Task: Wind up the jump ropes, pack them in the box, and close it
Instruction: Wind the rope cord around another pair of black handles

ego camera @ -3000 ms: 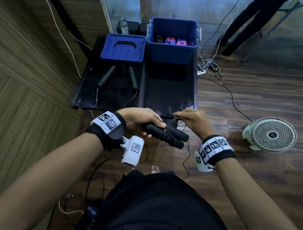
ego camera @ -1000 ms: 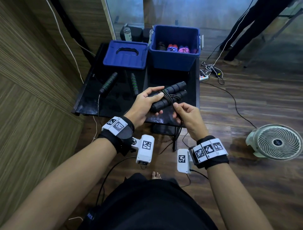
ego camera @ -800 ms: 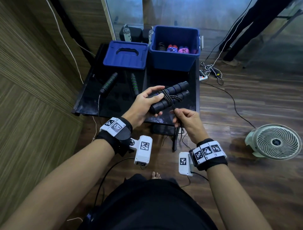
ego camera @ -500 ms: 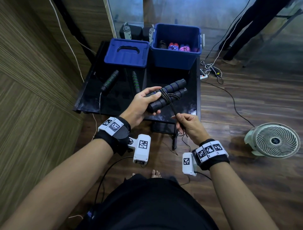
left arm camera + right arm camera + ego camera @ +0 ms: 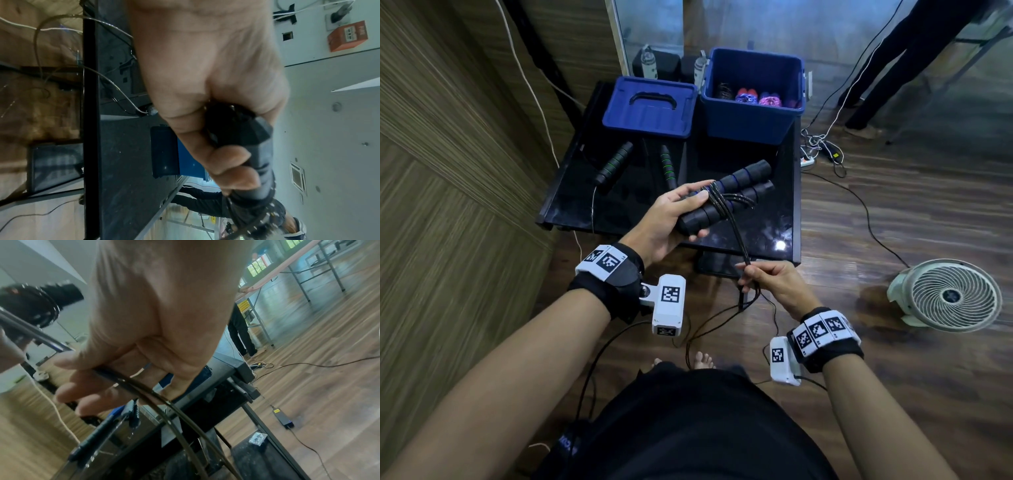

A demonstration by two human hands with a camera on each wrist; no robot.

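My left hand (image 5: 671, 216) grips a pair of black jump-rope handles with blue rings (image 5: 732, 195) side by side above the black table (image 5: 774, 219); the same handles (image 5: 255, 146) fill the left wrist view. Several turns of dark rope (image 5: 717, 202) wrap their middle. My right hand (image 5: 767, 281) pinches the loose rope strands (image 5: 739, 240) below and toward me, pulled taut; the rope (image 5: 131, 384) runs through its fingers. A second rope with green-ringed handles (image 5: 616, 164) lies on the table. The open blue box (image 5: 753, 99) holds wound ropes; its lid (image 5: 650, 106) lies beside it.
A white floor fan (image 5: 948, 294) stands on the wooden floor to the right. Cables and a power strip (image 5: 811, 157) trail past the table's right edge. A wood-panelled wall (image 5: 448, 171) closes the left side. A person's legs (image 5: 887, 68) stand at the back right.
My right hand has drawn the rope down and toward me, away from the handles, stretching it taut. The left hand has kept the handles over the table.
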